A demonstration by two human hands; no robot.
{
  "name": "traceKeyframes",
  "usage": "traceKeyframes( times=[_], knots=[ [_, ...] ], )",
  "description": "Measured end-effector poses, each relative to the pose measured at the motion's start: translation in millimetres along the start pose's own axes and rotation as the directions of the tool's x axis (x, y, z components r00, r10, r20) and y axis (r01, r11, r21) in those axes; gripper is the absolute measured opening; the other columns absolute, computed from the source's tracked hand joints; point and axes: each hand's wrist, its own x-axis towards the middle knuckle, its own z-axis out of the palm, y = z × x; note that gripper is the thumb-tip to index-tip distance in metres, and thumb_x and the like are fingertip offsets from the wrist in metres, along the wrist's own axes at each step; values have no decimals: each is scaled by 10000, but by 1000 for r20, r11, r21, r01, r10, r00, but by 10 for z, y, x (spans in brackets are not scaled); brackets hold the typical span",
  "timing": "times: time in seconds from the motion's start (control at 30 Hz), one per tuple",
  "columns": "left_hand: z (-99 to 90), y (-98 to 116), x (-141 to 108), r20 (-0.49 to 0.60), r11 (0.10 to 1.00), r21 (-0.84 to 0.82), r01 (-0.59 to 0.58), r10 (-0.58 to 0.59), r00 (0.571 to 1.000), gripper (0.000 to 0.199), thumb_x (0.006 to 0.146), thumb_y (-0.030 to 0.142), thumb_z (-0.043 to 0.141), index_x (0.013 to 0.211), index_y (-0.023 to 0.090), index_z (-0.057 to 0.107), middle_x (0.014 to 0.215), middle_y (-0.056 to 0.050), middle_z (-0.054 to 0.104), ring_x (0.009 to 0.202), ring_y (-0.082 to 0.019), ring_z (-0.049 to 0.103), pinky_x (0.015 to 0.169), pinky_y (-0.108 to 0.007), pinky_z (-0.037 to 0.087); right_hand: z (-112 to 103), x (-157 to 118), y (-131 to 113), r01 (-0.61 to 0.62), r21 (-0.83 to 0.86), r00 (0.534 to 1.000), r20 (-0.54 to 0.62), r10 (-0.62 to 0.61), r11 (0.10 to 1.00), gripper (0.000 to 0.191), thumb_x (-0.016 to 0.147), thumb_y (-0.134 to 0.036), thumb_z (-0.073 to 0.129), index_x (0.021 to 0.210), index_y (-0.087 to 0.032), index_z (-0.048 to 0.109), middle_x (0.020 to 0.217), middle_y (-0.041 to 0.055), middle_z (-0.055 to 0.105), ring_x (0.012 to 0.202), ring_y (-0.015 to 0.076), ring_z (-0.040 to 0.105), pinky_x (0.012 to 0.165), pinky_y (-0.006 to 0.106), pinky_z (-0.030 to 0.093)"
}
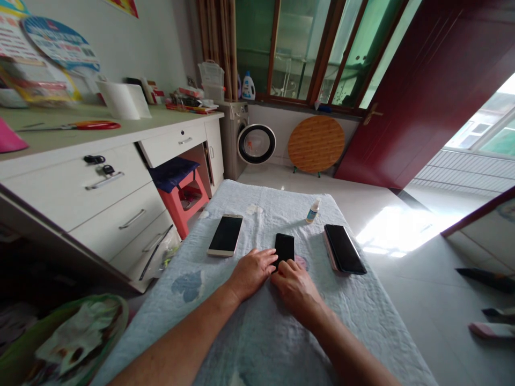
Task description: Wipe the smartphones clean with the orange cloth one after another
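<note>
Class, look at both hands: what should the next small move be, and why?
Perhaps steady the middle phone with the left hand: that hand is at the phone's left edge, the right hand, curled, covers part of the near end, and the wrinkled cloth beneath might let it slip.

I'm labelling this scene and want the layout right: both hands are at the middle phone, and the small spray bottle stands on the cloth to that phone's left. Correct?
Not quite: the head view shows the small spray bottle standing to the right of the middle phone, not its left. The left hand and right hand are indeed at that phone.
</note>
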Motion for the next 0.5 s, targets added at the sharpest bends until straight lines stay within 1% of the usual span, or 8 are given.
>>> traceKeyframes(
  times=[0.13,0.3,0.4,0.5],
  knots=[
    [35,-30,-5,-21,1000,-2,4,-4,1000,305,920,228,533,1213,228,620,1342,-27,573,1174,-211,565,1022,-361,424,-113,-48,58,-73,23,995,72,71,997,139,872,-167,553,793,-200,662,823,40,588,805,174,480,735,294,323],
    [21,-13,-34,-23,1000,1,-11,11,1000,328,909,273,561,1233,231,601,1356,-39,560,1179,-222,557,1021,-378,424,-279,-109,190,-176,105,970,191,154,979,175,829,-114,522,783,-205,664,822,42,604,852,171,519,745,265,345],
    [-24,26,-55,-8,1000,13,-7,7,1000,386,879,346,611,1242,215,595,1368,-63,547,1189,-245,547,1026,-398,417,-328,-140,278,-214,140,958,223,180,967,192,786,-84,513,797,-209,657,830,29,614,818,154,535,718,248,347],
    [-50,53,-67,-3,1000,22,0,0,1000,474,829,409,667,1252,208,589,1368,-69,545,1193,-266,538,1029,-408,413,-356,-167,354,-242,151,952,229,204,958,188,781,-84,503,779,-204,649,817,27,618,788,146,541,696,243,343]
  ],
)
